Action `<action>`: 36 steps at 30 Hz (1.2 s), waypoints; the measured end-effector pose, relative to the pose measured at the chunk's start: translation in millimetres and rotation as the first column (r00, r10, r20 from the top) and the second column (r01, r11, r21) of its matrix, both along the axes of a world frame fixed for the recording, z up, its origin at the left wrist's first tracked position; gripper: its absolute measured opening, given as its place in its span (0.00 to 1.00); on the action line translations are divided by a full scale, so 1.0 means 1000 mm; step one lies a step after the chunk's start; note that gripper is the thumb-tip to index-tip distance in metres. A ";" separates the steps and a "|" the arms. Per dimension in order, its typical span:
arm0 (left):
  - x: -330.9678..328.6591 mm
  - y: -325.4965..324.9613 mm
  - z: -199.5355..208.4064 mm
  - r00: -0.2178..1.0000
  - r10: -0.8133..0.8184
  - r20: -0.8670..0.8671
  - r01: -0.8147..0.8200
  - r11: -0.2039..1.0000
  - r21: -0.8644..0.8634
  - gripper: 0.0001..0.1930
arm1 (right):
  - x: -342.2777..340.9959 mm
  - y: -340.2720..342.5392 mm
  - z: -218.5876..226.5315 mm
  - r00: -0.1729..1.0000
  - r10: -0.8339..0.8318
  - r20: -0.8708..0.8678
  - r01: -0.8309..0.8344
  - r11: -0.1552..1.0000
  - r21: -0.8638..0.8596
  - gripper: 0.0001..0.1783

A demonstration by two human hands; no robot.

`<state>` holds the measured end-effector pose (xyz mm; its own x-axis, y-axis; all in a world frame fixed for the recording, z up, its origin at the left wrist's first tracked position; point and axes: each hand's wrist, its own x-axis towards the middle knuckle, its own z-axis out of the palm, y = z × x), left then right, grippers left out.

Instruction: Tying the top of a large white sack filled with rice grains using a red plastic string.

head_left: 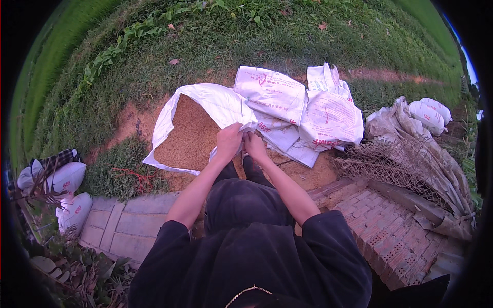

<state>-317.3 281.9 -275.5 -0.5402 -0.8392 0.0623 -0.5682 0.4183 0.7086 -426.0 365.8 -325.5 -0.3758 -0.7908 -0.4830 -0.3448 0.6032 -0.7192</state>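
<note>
A white woven sack (221,105) lies in front of me with its wide mouth toward the left. Tan grain (187,136) shows through the mouth; whether all of it lies inside the sack cannot be told. My left hand (229,139) is closed on the bunched right-hand edge of the sack. Close beside it, my right hand (254,145) pinches the same gathered fabric, its fingertips partly hidden. Just right of my hands lie flattened white sacks (275,95) with red printing, and another printed sack (331,120) overlaps them.
Brown netting (380,164) and a crumpled grey tarp (426,154) lie right, beyond stacked bricks (380,226). Full white sacks stand far left (69,177) and far right (430,115). Concrete slabs (136,226) extend at left; a grassy bank (205,51) rises ahead.
</note>
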 end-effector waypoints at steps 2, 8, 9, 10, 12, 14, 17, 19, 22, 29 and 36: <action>-0.001 -0.004 0.000 1.000 -0.008 0.007 0.007 1.000 0.015 0.06 | -0.023 -0.006 -0.009 0.960 0.272 -0.065 -0.257 0.949 0.182 0.20; 0.001 -0.013 -0.001 1.000 -0.018 -0.026 0.016 0.997 -0.070 0.04 | -0.063 -0.065 0.024 0.989 -0.060 -0.134 0.040 0.988 -0.146 0.19; -0.002 -0.014 -0.001 0.998 -0.046 0.032 0.048 0.998 -0.041 0.04 | -0.064 -0.076 0.021 0.988 -0.053 -0.145 0.032 0.989 -0.144 0.19; -0.004 -0.016 -0.001 0.993 -0.075 0.088 0.077 0.997 -0.010 0.04 | -0.063 -0.087 0.017 0.968 0.076 -0.238 -0.131 0.965 -0.228 0.18; -0.003 -0.015 -0.002 0.989 -0.099 0.109 0.099 0.995 0.010 0.04 | -0.066 -0.105 0.015 0.911 0.301 -0.282 -0.354 0.921 -0.163 0.17; 0.000 -0.009 -0.005 0.984 -0.112 0.135 0.110 0.994 0.028 0.04 | -0.072 -0.110 0.021 0.876 0.407 -0.257 -0.440 0.894 -0.082 0.17; 0.000 0.006 -0.015 0.983 -0.134 0.123 0.135 0.991 -0.005 0.04 | -0.075 -0.120 0.025 0.831 0.525 -0.184 -0.539 0.842 -0.031 0.15; -0.001 0.014 -0.022 0.981 -0.168 0.096 0.179 0.978 -0.110 0.02 | -0.072 -0.126 0.027 0.868 0.467 -0.168 -0.463 0.884 0.067 0.15; -0.005 0.016 -0.031 0.970 -0.209 0.125 0.232 0.949 -0.212 0.02 | -0.066 -0.147 0.032 0.911 0.378 -0.162 -0.388 0.921 -0.031 0.15; -0.006 0.009 -0.012 0.939 -0.261 0.223 0.293 0.948 -0.125 0.04 | -0.105 -0.334 0.192 0.954 0.025 -0.298 -0.204 0.783 -0.588 0.14; -0.002 0.021 -0.023 0.982 -0.111 0.151 0.158 0.923 -0.351 0.11 | -0.085 -0.333 0.353 0.992 0.053 -0.111 -0.119 0.629 -0.768 0.12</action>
